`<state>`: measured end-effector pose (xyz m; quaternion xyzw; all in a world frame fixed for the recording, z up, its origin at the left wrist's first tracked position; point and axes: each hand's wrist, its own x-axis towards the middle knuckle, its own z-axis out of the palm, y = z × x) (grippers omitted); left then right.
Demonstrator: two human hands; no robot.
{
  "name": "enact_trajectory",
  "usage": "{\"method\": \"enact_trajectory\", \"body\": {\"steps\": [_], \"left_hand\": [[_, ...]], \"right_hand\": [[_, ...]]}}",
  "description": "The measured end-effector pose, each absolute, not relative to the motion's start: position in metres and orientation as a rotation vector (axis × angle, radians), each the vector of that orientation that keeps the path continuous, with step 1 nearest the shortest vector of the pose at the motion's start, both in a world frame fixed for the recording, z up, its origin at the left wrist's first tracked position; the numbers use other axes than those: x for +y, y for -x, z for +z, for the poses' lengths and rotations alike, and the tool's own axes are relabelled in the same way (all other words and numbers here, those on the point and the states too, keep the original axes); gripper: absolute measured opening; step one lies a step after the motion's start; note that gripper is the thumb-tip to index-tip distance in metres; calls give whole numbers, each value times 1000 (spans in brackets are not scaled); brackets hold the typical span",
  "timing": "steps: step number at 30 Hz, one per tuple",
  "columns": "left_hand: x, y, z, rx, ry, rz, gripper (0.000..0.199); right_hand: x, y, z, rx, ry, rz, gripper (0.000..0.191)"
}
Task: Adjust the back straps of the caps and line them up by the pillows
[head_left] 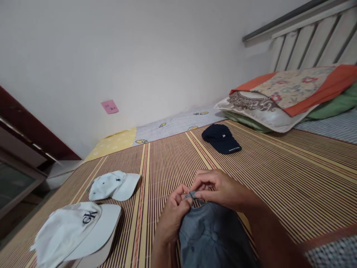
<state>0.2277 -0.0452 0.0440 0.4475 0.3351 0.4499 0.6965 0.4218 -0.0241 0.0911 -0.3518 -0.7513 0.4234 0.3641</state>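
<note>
A dark grey-blue baseball cap (213, 234) lies low in the view with its back strap end turned away from me. My left hand (177, 208) pinches one side of the cap's adjustable strap (192, 194). From the right, my right hand (220, 188) grips the other side, thumb and fingers closed on it. Both hands meet at the strap, just above the arched opening at the back of the cap. The fingers partly cover the strap, so its fastening cannot be made out. The brim is out of view.
White caps, one with a small logo (114, 186) and one with dark letters (78, 232), sit on the striped mat (164, 163) at left, the latter over another brim. A navy cap (220, 138) lies farther back. Pillows (295, 87) are piled right; a pink note (109, 107) hangs on the wall.
</note>
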Motion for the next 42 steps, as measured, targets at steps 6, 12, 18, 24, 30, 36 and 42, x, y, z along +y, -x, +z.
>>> {"method": "enact_trajectory", "body": {"steps": [6, 12, 18, 24, 30, 36, 42], "left_hand": [[-44, -227, 43, 762, -1042, 1010, 34], [-44, -225, 38, 706, -1015, 1031, 27], [-43, -226, 34, 701, -1013, 1015, 31], [-43, -232, 42, 754, -1090, 1079, 33], [-45, -235, 41, 785, -1081, 1172, 35], [-43, -236, 40, 815, -1049, 1184, 36], [-43, -239, 39, 849, -1003, 1206, 36]], "right_hand": [[-28, -417, 96, -1945, 952, 1048, 15], [-30, -416, 100, -1882, 943, 1095, 11], [-30, -419, 99, -1850, 930, 1130, 7], [-28, -418, 96, -1816, 951, 1158, 5], [-27, -418, 94, -1784, 942, 1246, 4], [-26, -420, 90, -1794, 961, 1145, 5], [-26, -420, 92, -1855, 993, 1036, 7]]}}
